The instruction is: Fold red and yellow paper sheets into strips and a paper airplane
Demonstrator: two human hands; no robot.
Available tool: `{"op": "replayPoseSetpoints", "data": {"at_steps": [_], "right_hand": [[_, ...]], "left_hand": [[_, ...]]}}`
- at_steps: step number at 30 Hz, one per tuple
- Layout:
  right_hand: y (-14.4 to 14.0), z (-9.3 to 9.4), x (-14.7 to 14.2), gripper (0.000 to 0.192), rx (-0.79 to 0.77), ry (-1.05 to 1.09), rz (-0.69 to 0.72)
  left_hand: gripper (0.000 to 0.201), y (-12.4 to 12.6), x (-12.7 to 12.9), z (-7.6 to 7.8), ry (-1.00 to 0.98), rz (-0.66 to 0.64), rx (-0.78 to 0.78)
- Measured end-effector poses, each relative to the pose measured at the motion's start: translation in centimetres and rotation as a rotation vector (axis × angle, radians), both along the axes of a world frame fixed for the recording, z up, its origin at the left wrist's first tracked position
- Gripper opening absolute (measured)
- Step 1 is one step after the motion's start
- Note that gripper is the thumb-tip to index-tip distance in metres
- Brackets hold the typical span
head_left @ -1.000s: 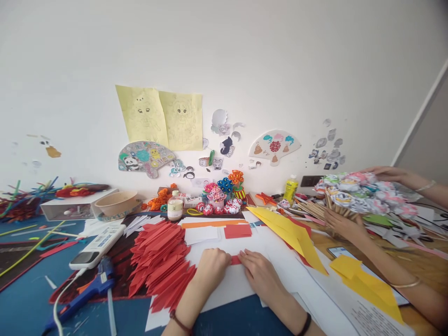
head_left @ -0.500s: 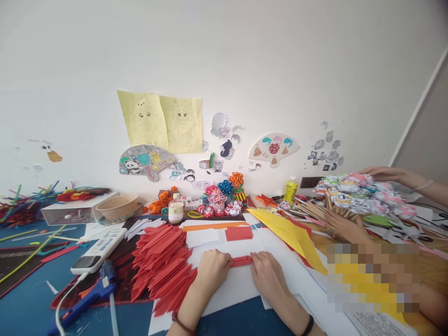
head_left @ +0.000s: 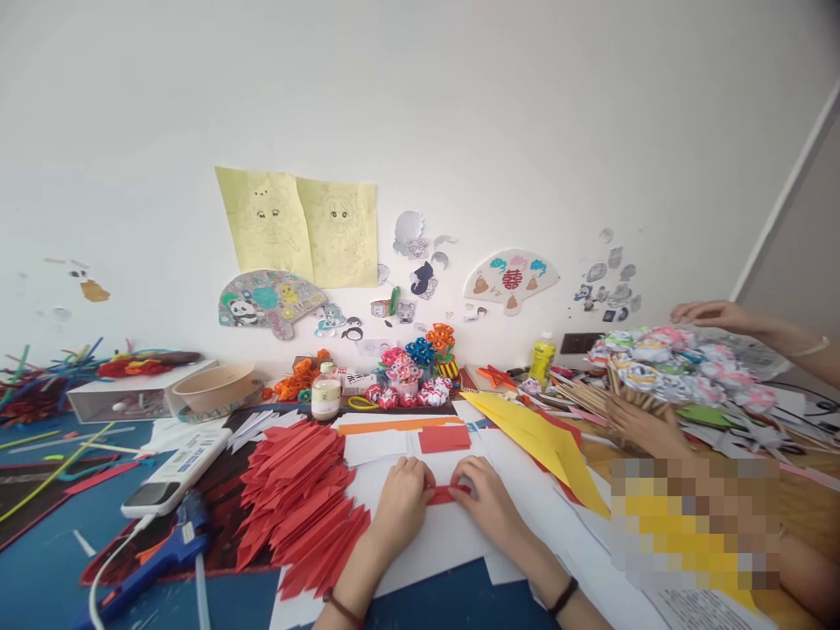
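Observation:
Between my hands lies a narrow folded strip of red paper, on top of white sheets. My left hand pinches its left end, the fingers curled. At the other end my right hand grips the strip between thumb and fingers. A large heap of folded red paper pieces spreads just left of my left hand. Beyond my hands are a small stack of flat red paper and an orange strip.
On the right, another person's hands hold a bunch of white and coloured paper flowers. Yellow paper lies in between. A blue glue gun, a white power strip, a small bottle and a beige bowl stand left.
My right hand has shifted slightly left and its fingers have moved along the red strip. The other person's upper hand has lifted a little from the flowers. The view has shifted slightly.

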State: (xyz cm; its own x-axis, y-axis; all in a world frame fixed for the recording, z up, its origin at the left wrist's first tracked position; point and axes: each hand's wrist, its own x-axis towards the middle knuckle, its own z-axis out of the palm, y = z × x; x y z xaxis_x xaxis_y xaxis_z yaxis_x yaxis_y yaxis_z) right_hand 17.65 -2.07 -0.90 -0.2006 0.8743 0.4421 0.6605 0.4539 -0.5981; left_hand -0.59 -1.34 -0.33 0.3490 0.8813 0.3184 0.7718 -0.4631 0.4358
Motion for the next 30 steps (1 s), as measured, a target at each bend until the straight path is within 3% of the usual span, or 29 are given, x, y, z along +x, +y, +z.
{"op": "replayPoseSetpoints", "data": {"at_steps": [6,10,16,20,26,30], "right_hand": [[1.0,1.4,-0.1,0.015,-0.022,0.077,0.048],[2.4,2.4,-0.9,0.017,-0.028,0.05,0.136],[3.4,0.8,-1.0,0.008,-0.178,0.074,0.182],[2.9,0.3,-0.5,0.008,-0.125,0.038,0.183],[1.8,1.4,0.1,0.017,-0.029,-0.071,0.301],[1.2,1.8,0.3,0.021,0.015,-0.141,0.304]], "left_hand": [[0.011,-0.1,0.0,1.1,-0.155,-0.052,-0.005],[0.017,0.1,-0.5,1.4,-0.12,-0.004,0.032],[0.016,0.1,-1.2,1.3,-0.006,0.0,-0.026],[0.016,-0.1,-1.5,1.5,0.083,-0.004,-0.008],[0.015,-0.3,-1.3,1.3,0.202,-0.014,0.055],[0.013,-0.2,-1.1,1.0,0.29,-0.04,0.143]]}}
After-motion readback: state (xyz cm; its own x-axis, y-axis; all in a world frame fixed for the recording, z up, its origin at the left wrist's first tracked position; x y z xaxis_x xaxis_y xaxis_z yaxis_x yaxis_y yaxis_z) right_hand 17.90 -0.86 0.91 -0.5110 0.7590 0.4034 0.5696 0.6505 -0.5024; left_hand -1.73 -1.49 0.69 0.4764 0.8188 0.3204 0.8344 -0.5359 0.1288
